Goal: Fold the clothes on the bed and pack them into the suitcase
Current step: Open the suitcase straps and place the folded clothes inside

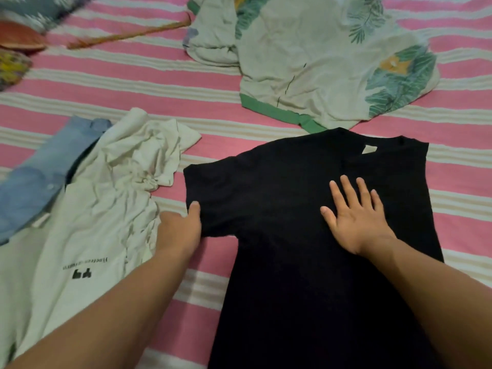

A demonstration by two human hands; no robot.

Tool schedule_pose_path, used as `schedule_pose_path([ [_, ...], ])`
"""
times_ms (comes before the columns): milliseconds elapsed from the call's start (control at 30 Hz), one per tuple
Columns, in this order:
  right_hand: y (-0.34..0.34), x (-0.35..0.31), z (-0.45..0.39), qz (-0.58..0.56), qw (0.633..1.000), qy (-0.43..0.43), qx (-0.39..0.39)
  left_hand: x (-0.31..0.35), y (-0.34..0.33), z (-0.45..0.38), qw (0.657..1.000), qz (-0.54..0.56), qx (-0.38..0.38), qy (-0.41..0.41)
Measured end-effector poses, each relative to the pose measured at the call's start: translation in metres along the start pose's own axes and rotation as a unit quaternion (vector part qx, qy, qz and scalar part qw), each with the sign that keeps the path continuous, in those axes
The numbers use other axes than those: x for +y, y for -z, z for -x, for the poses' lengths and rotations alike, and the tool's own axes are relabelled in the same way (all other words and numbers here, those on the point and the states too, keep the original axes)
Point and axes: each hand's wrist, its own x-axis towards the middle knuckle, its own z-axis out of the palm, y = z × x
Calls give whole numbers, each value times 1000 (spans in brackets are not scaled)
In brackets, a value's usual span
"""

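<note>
A black T-shirt [279, 198] lies spread on the pink striped bed, collar pointing away, its right side folded in. My left hand [181, 230] pinches the edge of its left sleeve, thumb on top and fingers under the cloth. My right hand [356, 219] lies flat on the chest of the shirt with fingers spread. A crumpled white T-shirt [106, 198] with black print sits to the left, touching my left wrist. No suitcase is in view.
A light blue denim garment [37, 179] lies partly under the white shirt at the left. A pale leaf-print garment with green trim [319, 62] is heaped at the back right. Colourful items [16, 49] and a thin orange strip [127, 35] lie at the back left.
</note>
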Motion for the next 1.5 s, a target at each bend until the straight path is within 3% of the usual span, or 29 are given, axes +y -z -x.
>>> schedule_pose_path([
  [233,-2,-2,-1,21,1000,-16,-5,20,-16,-61,994,20,-109,19],
  [333,10,-9,-2,28,997,-32,-59,18,-10,-45,993,3,-120,-3],
  [433,66,-25,-16,44,983,-56,-171,32,5,-16,983,128,-133,-23],
  [500,119,-49,-15,-54,979,-28,-193,51,6,-1,964,202,-162,-59],
  [533,140,-65,-10,-192,961,-17,-198,67,7,12,951,237,-185,-79],
  [600,165,-99,11,-477,843,-11,-250,98,4,42,918,261,-247,-166],
  [633,166,-111,19,-557,792,-19,-250,110,0,59,894,235,-302,-232],
  [700,149,-117,22,-640,744,-112,-157,112,-6,94,846,108,-406,-329],
  [733,134,-109,25,-673,709,-185,-104,101,-7,106,840,35,-413,-349],
  [800,103,-78,41,-723,622,-296,-52,55,-3,122,872,-64,-332,-355],
  [867,74,-47,68,-731,588,-342,-64,-15,14,136,923,-93,-253,-276],
  [1000,42,-29,92,-761,583,-281,-29,-159,52,169,960,-128,-202,-144],
  [1067,43,-47,94,-766,600,-232,-5,-208,68,196,973,-110,-187,-73],
  [1167,41,-67,95,-721,653,-232,33,-255,72,245,986,-80,-145,-14],
  [1267,43,-66,87,-668,718,-193,-13,-275,62,282,997,-39,-70,21],
  [1333,57,-63,81,-649,747,-147,-21,-276,57,294,999,-48,-14,19],
  [1433,95,-56,70,-640,764,-83,8,-277,56,303,994,-82,44,-54],
  [1500,119,-43,74,-592,804,-47,34,-267,66,321,989,-78,83,-94],
])
